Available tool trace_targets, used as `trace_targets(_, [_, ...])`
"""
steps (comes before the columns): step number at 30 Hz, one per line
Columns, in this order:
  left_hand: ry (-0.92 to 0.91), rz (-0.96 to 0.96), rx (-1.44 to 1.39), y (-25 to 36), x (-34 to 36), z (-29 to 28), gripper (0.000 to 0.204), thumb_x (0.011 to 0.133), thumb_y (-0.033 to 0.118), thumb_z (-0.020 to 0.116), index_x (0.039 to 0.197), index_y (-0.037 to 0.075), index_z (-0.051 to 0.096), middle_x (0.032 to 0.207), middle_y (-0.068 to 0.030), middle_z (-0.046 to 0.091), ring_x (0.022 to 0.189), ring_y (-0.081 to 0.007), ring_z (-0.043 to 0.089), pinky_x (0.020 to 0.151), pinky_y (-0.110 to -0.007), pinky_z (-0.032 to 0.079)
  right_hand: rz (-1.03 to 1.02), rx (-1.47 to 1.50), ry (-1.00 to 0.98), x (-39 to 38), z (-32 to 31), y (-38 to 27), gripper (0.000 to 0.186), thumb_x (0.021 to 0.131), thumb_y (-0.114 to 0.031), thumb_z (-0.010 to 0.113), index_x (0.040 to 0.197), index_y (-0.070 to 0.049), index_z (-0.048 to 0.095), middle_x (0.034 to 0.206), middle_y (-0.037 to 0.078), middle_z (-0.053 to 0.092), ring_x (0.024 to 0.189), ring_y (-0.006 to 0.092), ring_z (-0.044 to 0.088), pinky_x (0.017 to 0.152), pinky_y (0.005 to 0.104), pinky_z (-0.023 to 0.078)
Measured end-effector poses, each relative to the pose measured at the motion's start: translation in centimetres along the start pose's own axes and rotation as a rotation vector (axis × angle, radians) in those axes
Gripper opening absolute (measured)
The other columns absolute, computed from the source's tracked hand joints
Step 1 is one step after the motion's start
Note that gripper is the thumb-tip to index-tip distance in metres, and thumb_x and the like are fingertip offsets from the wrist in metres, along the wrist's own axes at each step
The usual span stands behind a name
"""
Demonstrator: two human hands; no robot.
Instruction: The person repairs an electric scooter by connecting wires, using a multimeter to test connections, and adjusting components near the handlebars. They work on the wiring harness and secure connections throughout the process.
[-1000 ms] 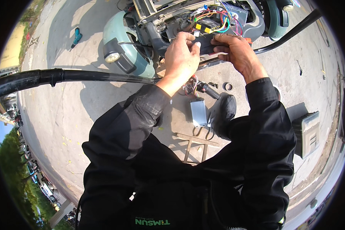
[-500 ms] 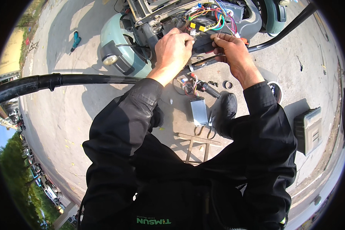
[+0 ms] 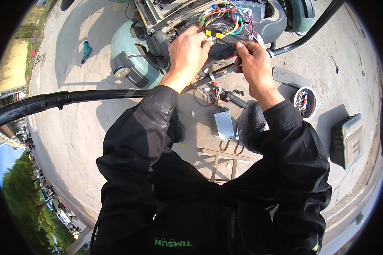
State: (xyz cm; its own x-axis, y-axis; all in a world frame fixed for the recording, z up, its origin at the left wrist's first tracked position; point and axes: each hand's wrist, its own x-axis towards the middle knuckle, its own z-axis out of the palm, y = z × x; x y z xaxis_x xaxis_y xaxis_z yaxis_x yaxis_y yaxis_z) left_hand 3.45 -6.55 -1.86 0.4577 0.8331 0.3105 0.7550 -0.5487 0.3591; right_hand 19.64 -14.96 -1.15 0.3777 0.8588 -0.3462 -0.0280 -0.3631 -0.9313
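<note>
Both my hands work among the coloured wires (image 3: 239, 22) in the opened body of a pale green vehicle (image 3: 130, 49). My left hand (image 3: 187, 53) is closed, thumb and finger pinching a small white plug connector (image 3: 210, 38) just beneath a black box with yellow patches (image 3: 217, 31). To the right of the box, my right hand (image 3: 256, 66) is also closed, its thumb and forefinger pressed together by thin wires. What lies between those fingertips is too small to make out. A silver finned box (image 3: 256, 12) sits behind the wires.
A black tube (image 3: 102, 94) crosses in front of me. On the ground lie a silver finned controller (image 3: 224, 123) with wires, a black handle grip (image 3: 234, 100) and a teal power tool (image 3: 86, 52). A wooden stool (image 3: 225, 156), a bucket of small parts (image 3: 308, 104) and a toolbox (image 3: 347, 141) stand nearby.
The view has shifted slightly. My right forearm has moved left, so more of the bucket and a grey plate show, while a ring on the ground is now hidden. Both hands stay pinched.
</note>
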Motion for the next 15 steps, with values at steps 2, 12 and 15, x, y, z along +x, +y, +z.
trace_targets(2, [0.01, 0.022, -0.045, 0.2, 0.1, 0.4, 0.019, 0.086, 0.026, 0.077, 0.098, 0.011, 0.079, 0.108, -0.0052, 0.071, 0.091, -0.0313, 0.071, 0.076, -0.043, 0.056, -0.022, 0.069, 0.025, -0.3, 0.2, 0.2, 0.031, 0.104, -0.024, 0.06, 0.105, 0.005, 0.07, 0.076, 0.002, 0.064, 0.061, 0.0095, 0.06, 0.056, 0.0251, 0.052])
trace_targets(12, [0.013, -0.377, -0.539, -0.9, -0.3, 0.7, 0.021, 0.094, 0.016, 0.075, 0.111, 0.003, 0.077, 0.096, -0.0065, 0.077, 0.08, -0.0122, 0.072, 0.068, -0.027, 0.053, -0.006, 0.234, 0.138, -1.9, 0.6, 0.5, 0.027, 0.101, -0.022, 0.068, 0.108, 0.004, 0.072, 0.088, 0.006, 0.073, 0.067, 0.0106, 0.069, 0.058, 0.0232, 0.052])
trace_targets(15, [0.102, -0.475, -0.862, -1.2, -0.3, 0.6, 0.023, 0.096, 0.014, 0.072, 0.112, -0.001, 0.075, 0.092, -0.0068, 0.077, 0.076, -0.011, 0.072, 0.067, -0.025, 0.053, -0.024, 0.192, 0.19, -2.6, 0.6, 0.7, 0.027, 0.101, -0.023, 0.069, 0.106, 0.003, 0.074, 0.087, 0.006, 0.074, 0.067, 0.0104, 0.07, 0.057, 0.0226, 0.052])
